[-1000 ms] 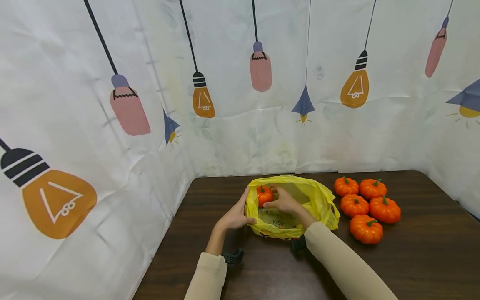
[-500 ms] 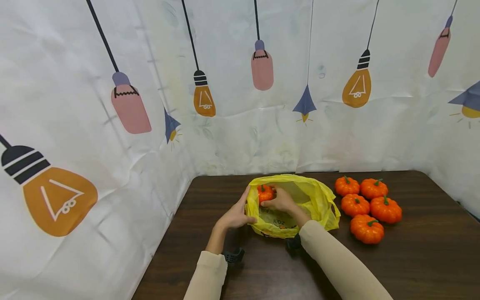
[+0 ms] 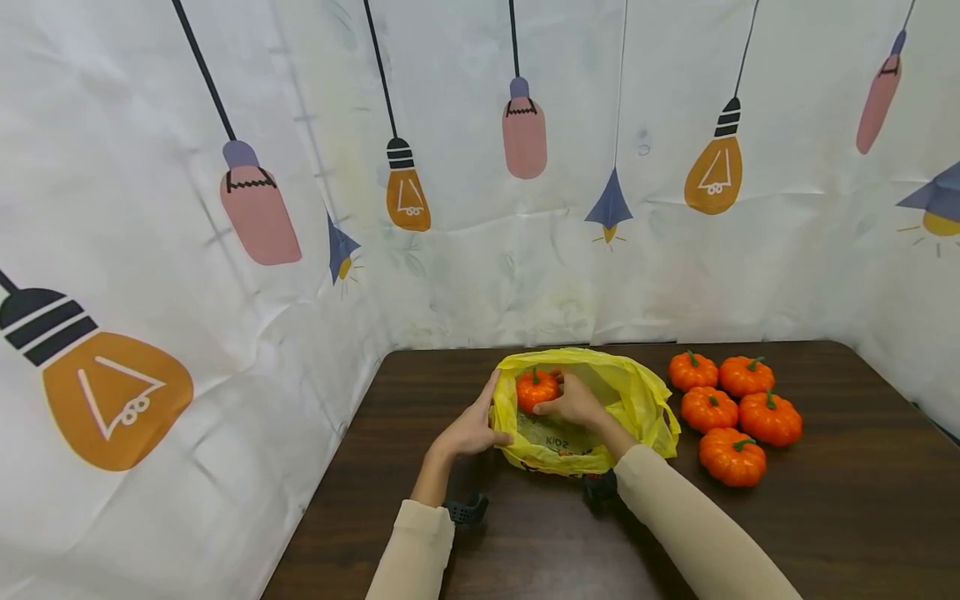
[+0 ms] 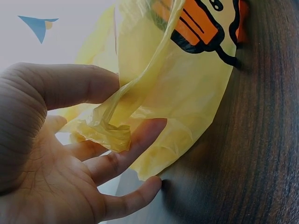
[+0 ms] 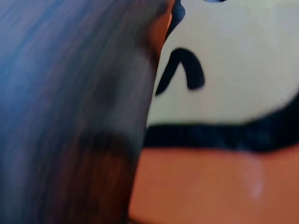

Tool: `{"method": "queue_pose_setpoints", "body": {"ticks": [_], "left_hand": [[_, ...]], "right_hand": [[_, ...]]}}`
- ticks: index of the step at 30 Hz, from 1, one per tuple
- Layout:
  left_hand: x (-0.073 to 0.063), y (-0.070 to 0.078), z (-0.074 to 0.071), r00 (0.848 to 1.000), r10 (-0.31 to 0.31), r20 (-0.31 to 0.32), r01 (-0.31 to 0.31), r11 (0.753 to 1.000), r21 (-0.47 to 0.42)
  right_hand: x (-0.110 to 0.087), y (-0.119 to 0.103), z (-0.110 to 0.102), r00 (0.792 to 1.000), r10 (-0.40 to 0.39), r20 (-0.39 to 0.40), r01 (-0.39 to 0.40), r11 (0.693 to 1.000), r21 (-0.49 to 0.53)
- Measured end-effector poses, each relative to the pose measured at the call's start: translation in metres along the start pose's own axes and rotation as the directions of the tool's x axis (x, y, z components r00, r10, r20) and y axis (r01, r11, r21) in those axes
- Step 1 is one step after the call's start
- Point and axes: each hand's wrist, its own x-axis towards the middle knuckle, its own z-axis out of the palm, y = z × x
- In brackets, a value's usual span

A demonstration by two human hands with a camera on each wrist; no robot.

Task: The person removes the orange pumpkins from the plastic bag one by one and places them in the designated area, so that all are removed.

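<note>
A yellow plastic bag (image 3: 637, 392) lies on the table with its mouth spread toward me. My left hand (image 3: 471, 425) holds the left side of its rim; in the left wrist view, the bunched edge of the bag (image 4: 112, 133) passes between thumb and fingers. Reaching into the mouth, my right hand (image 3: 576, 404) grips a small orange pumpkin (image 3: 536, 390) with a green stem, from its right side. Part of those fingers is hidden behind the pumpkin. The right wrist view shows only the bag's printed outside (image 5: 224, 177), close up, and no hand.
Several more small orange pumpkins (image 3: 768, 419) sit in a cluster right of the bag on the dark wooden table (image 3: 525, 550). Behind and to the left hangs a white wall cloth (image 3: 465, 283) printed with lamps.
My right hand and the pumpkin in it have shifted a little to the right inside the bag, so more of the pumpkin shows. The left hand stays at the rim.
</note>
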Motion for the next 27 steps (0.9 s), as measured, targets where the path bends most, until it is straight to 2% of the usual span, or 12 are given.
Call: {"method": "queue_pose_setpoints", "body": {"ticks": [9, 15, 27], "left_hand": [[-0.001, 0.001, 0.001, 1.000, -0.003, -0.015, 0.003, 1.000, -0.016], [0.000, 0.001, 0.001, 1.000, -0.005, -0.016, 0.005, 1.000, -0.008], [0.000, 0.003, 0.002, 1.000, -0.008, -0.022, 0.008, 1.000, -0.012]], "right_hand": [[-0.011, 0.009, -0.014, 0.999, -0.019, 0.046, 0.016, 0.998, 0.067], [-0.019, 0.011, -0.024, 0.995, -0.063, 0.074, 0.057, 0.994, 0.089], [-0.032, 0.012, -0.037, 0.985, -0.148, 0.090, 0.142, 0.988, 0.065]]}}
